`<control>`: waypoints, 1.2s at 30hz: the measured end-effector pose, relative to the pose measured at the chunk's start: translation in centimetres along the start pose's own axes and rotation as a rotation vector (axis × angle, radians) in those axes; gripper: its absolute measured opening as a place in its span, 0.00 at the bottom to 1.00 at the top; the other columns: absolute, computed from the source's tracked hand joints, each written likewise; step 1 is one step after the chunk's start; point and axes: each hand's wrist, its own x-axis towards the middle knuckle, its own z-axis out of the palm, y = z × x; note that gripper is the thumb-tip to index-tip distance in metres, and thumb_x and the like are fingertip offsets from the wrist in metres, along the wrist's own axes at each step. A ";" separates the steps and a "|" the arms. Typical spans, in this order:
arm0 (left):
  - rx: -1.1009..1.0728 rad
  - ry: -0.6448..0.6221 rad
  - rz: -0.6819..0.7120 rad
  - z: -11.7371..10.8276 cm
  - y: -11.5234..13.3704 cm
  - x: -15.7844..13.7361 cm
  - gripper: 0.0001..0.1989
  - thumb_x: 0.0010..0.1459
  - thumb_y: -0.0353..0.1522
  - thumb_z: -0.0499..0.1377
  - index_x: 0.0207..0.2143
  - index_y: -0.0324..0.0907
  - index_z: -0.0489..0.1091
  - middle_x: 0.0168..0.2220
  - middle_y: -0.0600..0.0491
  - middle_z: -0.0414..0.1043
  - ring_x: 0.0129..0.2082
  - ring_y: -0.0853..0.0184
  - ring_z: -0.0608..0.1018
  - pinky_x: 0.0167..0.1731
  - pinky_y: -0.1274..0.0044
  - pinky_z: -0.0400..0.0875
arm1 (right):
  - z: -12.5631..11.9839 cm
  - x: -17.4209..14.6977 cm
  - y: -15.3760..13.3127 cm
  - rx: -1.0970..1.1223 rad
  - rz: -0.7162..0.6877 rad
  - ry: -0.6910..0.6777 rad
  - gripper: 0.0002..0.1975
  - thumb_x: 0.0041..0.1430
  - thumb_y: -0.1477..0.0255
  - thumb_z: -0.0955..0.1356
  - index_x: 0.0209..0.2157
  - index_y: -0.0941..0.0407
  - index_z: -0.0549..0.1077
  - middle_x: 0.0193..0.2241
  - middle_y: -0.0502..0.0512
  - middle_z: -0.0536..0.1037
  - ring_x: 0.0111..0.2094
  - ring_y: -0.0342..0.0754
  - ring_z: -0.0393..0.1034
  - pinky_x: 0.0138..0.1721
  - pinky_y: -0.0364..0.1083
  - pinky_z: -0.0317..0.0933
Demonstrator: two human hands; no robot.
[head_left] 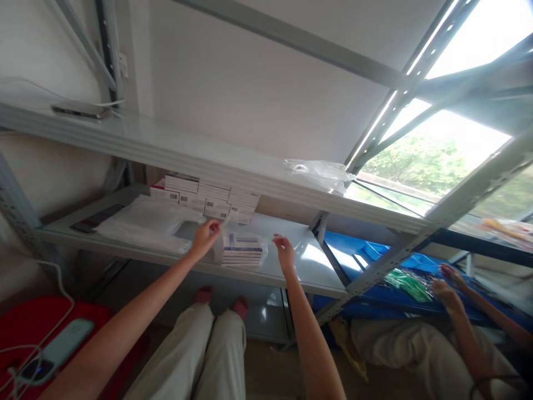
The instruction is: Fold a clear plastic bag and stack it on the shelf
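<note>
A stack of thin white boxes with blue markings (241, 254) stands on the lower shelf inside a clear plastic bag (263, 251). My left hand (205, 238) is at the upper left of this stack, fingers closed in a pinch on what looks like the bag's thin edge. On the stack's other side, a little apart from it, my right hand (285, 254) has its fingers curled together. Whether anything is between them is too small to make out. Behind the bagged stack, more white boxes with barcodes (216, 209) stand in rows.
Flat clear plastic bags (141, 222) lie left of the stack, near a dark phone-like object (97, 218). The upper shelf (233, 161) holds a phone (81, 110) and crumpled plastic (318, 171). A metal post (375, 272) separates me from another person's hands (449, 291) over green packets (410, 284).
</note>
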 end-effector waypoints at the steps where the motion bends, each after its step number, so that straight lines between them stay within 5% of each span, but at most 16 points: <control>1: -0.032 0.098 -0.008 -0.5 -0.1 -0.2 0.07 0.56 0.30 0.55 0.38 0.40 0.66 0.35 0.50 0.71 0.35 0.64 0.74 0.40 0.72 0.68 | -0.1 -0.1 -0.1 0.017 0.003 0.085 0.18 0.58 0.65 0.59 0.44 0.59 0.70 0.44 0.63 0.75 0.36 0.49 0.70 0.41 0.49 0.60; 3: -0.018 0.298 0.040 -1.2 0.7 -0.6 0.14 0.56 0.31 0.54 0.45 0.39 0.63 0.44 0.45 0.68 0.45 0.60 0.72 0.47 0.68 0.66 | 0.1 -0.5 -1.1 -0.038 -0.047 0.292 0.22 0.57 0.68 0.59 0.52 0.60 0.64 0.49 0.66 0.70 0.42 0.51 0.68 0.45 0.51 0.59; 5: 0.056 0.290 0.189 -1.3 2.7 -0.6 0.17 0.57 0.31 0.54 0.50 0.39 0.60 0.51 0.42 0.63 0.54 0.58 0.66 0.54 0.64 0.60 | 0.6 -0.9 -3.2 -0.144 -0.187 0.354 0.21 0.58 0.71 0.58 0.53 0.59 0.62 0.50 0.65 0.68 0.48 0.53 0.64 0.49 0.53 0.56; 9: 0.211 -0.338 0.540 -0.2 6.2 0.4 0.16 0.59 0.28 0.52 0.50 0.42 0.63 0.52 0.47 0.65 0.56 0.60 0.65 0.58 0.66 0.55 | 1.9 -1.6 -7.2 -0.373 -0.558 -0.124 0.14 0.62 0.74 0.59 0.47 0.56 0.69 0.45 0.61 0.73 0.48 0.53 0.64 0.50 0.51 0.54; 11: 0.265 -0.488 0.596 0.5 6.4 0.7 0.15 0.59 0.26 0.53 0.49 0.43 0.65 0.50 0.48 0.68 0.54 0.60 0.68 0.59 0.66 0.51 | 2.2 -1.7 -7.8 -0.486 -0.619 -0.289 0.13 0.62 0.73 0.60 0.47 0.56 0.70 0.43 0.60 0.74 0.46 0.53 0.65 0.49 0.50 0.54; 17: 0.351 -0.530 0.532 0.6 3.9 -0.4 0.09 0.61 0.27 0.53 0.41 0.42 0.70 0.40 0.47 0.73 0.50 0.58 0.71 0.57 0.65 0.54 | 1.5 -2.3 -5.8 -0.673 -0.530 -0.417 0.15 0.66 0.72 0.57 0.40 0.56 0.74 0.33 0.58 0.78 0.34 0.50 0.72 0.43 0.48 0.56; 23: 0.277 -0.535 0.615 0.7 6.0 -1.5 0.20 0.60 0.27 0.54 0.55 0.46 0.63 0.58 0.48 0.63 0.59 0.59 0.63 0.60 0.66 0.50 | 1.5 -3.1 -5.8 -0.573 -0.484 -0.502 0.14 0.64 0.71 0.60 0.39 0.54 0.77 0.34 0.57 0.80 0.36 0.51 0.73 0.42 0.47 0.58; 30: 0.288 -0.681 0.617 0.9 6.5 -2.1 0.14 0.63 0.29 0.51 0.49 0.43 0.69 0.41 0.46 0.75 0.45 0.59 0.74 0.51 0.67 0.60 | 2.2 -4.8 -5.9 -0.171 -0.375 -0.616 0.14 0.58 0.78 0.62 0.39 0.54 0.77 0.40 0.54 0.79 0.42 0.49 0.72 0.45 0.45 0.62; 36: 0.281 -0.676 0.618 -0.2 4.6 -4.3 0.11 0.61 0.24 0.50 0.37 0.41 0.71 0.34 0.46 0.74 0.40 0.58 0.74 0.49 0.68 0.62 | 3.0 -6.5 -5.4 -0.046 -0.286 -0.660 0.14 0.59 0.77 0.61 0.31 0.55 0.78 0.31 0.53 0.80 0.36 0.48 0.72 0.41 0.45 0.63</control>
